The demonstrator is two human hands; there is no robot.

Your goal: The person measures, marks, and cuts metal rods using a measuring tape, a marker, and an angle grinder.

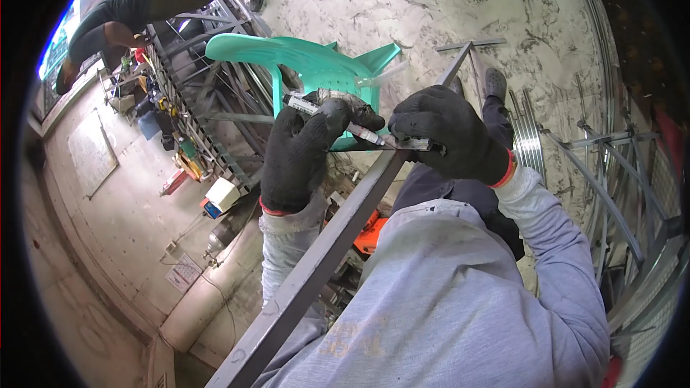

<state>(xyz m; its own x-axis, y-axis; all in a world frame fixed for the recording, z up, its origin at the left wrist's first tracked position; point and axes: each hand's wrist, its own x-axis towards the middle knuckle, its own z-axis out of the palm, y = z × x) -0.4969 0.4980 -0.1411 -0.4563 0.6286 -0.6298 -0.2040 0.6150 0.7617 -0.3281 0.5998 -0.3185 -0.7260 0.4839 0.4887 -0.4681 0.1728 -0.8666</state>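
Across the view runs a long grey square metal tube (323,251), slanting from the lower left to the upper middle. My left hand (298,154), in a black glove with a red cuff, is closed around a white marker pen (365,134). The pen's tip end points right, close to the tube. My right hand (449,133), gloved the same way, is closed over the tube and grips a short metal piece (413,144) against it. I cannot make out that piece's exact kind; the fingers cover part of it.
A green plastic chair (302,54) stands just beyond my hands. Tools crowd a rack (169,111) on the left, where another person (136,7) bends over. Metal frames (611,165) and bars stand at the right. An orange tool (370,233) lies below the tube.
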